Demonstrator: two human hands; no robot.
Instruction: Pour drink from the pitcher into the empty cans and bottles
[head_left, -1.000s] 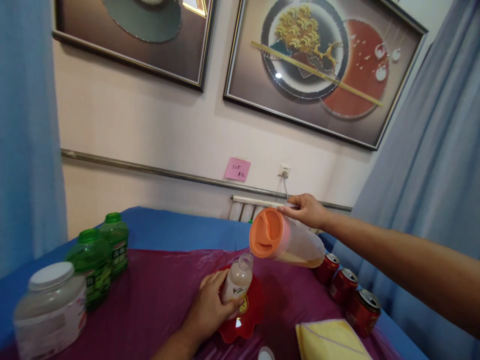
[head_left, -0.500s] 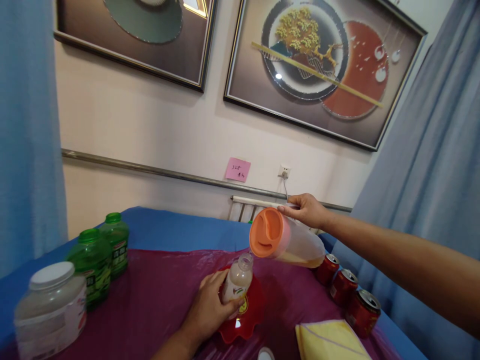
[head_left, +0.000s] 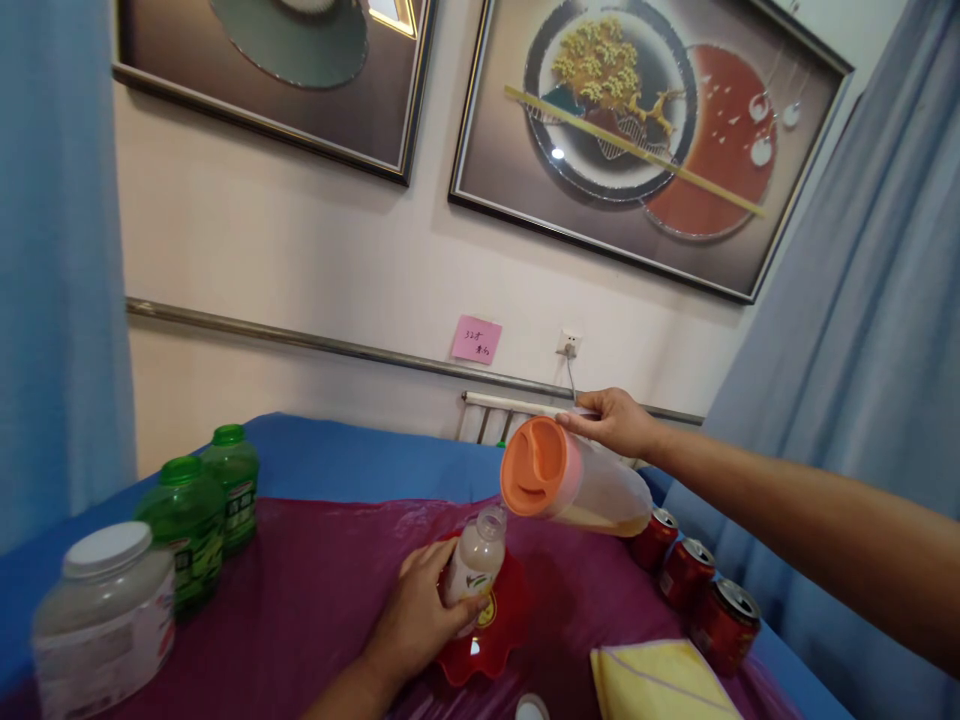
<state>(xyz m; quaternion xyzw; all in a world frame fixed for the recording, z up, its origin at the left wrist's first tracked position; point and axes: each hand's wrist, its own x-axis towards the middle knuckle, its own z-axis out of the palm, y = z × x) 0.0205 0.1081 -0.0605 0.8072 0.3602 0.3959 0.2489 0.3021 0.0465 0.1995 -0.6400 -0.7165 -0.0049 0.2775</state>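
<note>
My left hand (head_left: 420,605) is wrapped round a small clear bottle (head_left: 478,560) with a printed label, its mouth uncapped and tilted slightly right. Beneath the bottle lies a red plate (head_left: 510,610) with a wavy rim. My right hand (head_left: 611,422) grips the handle of a translucent pitcher (head_left: 607,495) with an orange lid (head_left: 534,466). The pitcher is tipped almost onto its side, lid toward the bottle, and yellowish liquid lies along its lower side. Its lid edge is close above the bottle mouth; I cannot clearly make out a stream between them.
Several containers stand left: a white-lidded jar (head_left: 105,620) and green bottles (head_left: 184,530), (head_left: 234,485) behind it. On the right are red cans (head_left: 726,625), a folded yellow cloth (head_left: 660,680) and, at the bottom edge, a white cap (head_left: 532,708). Purple sheeting (head_left: 322,570) covers the blue surface.
Both hands, the bottle and the tilted pitcher keep almost the same positions. The whole view has shifted very slightly.
</note>
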